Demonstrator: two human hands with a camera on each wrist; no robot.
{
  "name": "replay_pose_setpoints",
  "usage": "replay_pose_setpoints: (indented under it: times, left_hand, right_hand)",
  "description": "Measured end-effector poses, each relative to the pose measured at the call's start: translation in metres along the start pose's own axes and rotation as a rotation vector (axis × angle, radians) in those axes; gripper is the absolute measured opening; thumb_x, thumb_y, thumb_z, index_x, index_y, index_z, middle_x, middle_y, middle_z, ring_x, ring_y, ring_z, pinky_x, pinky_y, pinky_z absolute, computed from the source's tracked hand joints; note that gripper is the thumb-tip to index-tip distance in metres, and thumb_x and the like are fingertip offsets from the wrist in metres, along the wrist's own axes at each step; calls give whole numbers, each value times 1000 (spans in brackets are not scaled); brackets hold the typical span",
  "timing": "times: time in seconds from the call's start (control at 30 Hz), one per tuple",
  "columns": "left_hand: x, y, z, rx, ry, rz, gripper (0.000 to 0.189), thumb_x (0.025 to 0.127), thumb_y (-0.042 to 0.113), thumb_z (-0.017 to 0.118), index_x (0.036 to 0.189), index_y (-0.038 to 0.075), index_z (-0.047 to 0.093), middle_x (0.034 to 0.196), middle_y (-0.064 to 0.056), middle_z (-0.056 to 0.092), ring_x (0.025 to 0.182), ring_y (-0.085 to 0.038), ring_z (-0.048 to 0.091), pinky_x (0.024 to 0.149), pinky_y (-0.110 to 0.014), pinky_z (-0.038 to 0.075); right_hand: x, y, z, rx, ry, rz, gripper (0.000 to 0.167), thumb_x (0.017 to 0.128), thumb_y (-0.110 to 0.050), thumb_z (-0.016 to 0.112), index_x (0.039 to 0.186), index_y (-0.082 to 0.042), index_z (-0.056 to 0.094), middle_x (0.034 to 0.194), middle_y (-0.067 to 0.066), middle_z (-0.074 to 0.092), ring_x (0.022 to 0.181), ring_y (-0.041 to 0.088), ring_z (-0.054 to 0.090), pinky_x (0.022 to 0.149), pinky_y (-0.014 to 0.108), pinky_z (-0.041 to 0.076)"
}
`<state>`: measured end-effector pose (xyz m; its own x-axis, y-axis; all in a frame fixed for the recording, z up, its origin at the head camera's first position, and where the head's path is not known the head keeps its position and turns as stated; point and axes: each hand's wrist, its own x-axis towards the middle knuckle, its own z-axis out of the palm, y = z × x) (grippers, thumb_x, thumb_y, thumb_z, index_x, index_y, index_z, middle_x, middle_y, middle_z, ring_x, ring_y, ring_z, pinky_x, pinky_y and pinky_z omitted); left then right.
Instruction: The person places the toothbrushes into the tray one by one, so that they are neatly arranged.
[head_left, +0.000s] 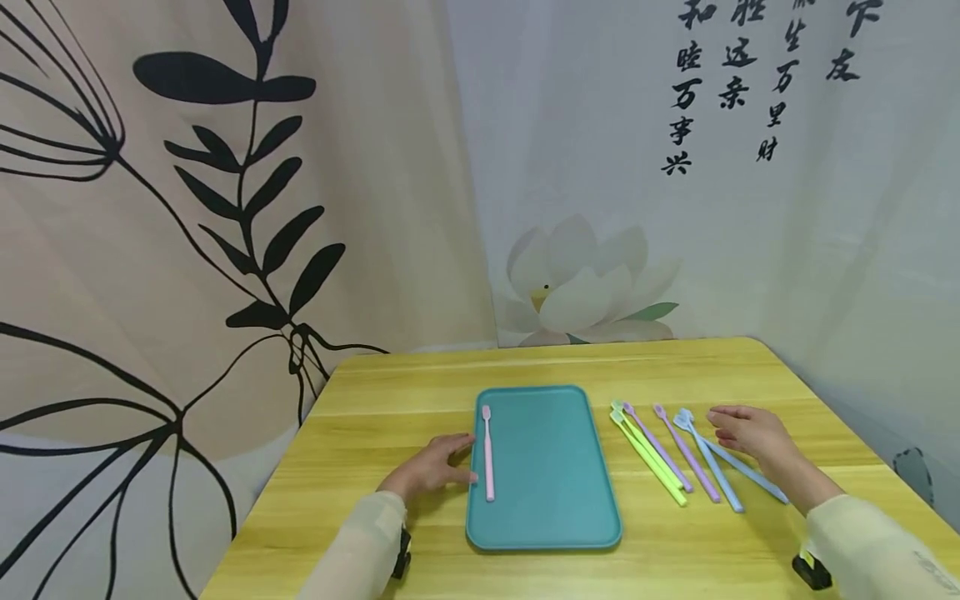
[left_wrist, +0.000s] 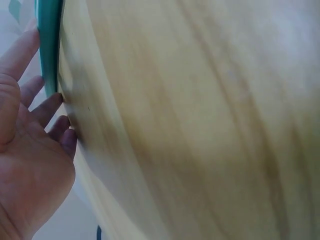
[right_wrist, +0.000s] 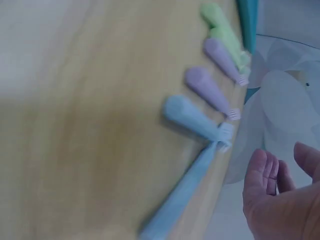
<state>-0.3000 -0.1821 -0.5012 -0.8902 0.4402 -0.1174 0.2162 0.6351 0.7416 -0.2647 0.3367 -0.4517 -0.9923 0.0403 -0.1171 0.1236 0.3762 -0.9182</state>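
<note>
A teal rectangular tray (head_left: 555, 467) lies on the table, with one pink toothbrush (head_left: 489, 458) lengthwise along its left side. My left hand (head_left: 429, 468) rests at the tray's left edge, fingers and thumb spread and fingertips at the rim; the left wrist view has them against the teal side (left_wrist: 49, 45). To the right of the tray lie two green toothbrushes (head_left: 651, 460), two purple toothbrushes (head_left: 687, 454) and two blue toothbrushes (head_left: 712, 465), which cross near their heads. Beside the blue pair's heads, my right hand (head_left: 759, 435) is held with loosely bent fingers and nothing in it.
The yellow wooden table (head_left: 420, 383) has its far edge against a hanging cloth (head_left: 405, 208) printed with dark plants, a lotus and writing. Dark wrist devices show below both sleeves, the right one (head_left: 812, 572) close above the tabletop.
</note>
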Motion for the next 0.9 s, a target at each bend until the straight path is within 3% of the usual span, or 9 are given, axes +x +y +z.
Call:
replay_pose_setpoints:
  times: [0.2,0.3,0.63,0.9]
  left_hand:
    - [0,0,0,0,-2,0,76,88,29,77,152,9,40,157,-18,33,144,-41,25,111,-59,31]
    - [-1,2,0,-3,-3,2,76,89,28,77,152,9,40,157,-18,33,144,-41,26,110,-58,33]
    - [-4,7,-1,2,1,11,76,88,26,77,152,6,39,156,-20,33,144,-43,25,114,-60,25]
    - [-4,7,0,-12,4,15,76,88,25,77,152,7,41,156,-20,33,144,-44,24,113,-62,24]
  right_hand:
    - [3,20,-2,1,-1,55,60,102,-29,58,138,17,43,123,21,61,98,18,65,83,32,57]
    - [2,27,1,-13,-2,51,59,102,-27,58,138,18,42,120,22,63,97,19,65,81,32,58]
    - [-7,35,9,-25,37,49,57,99,-23,62,134,19,46,119,24,63,94,17,66,76,28,58]
    - [-11,34,16,-124,95,50,50,97,-23,66,126,16,56,115,24,65,88,16,66,70,28,58]
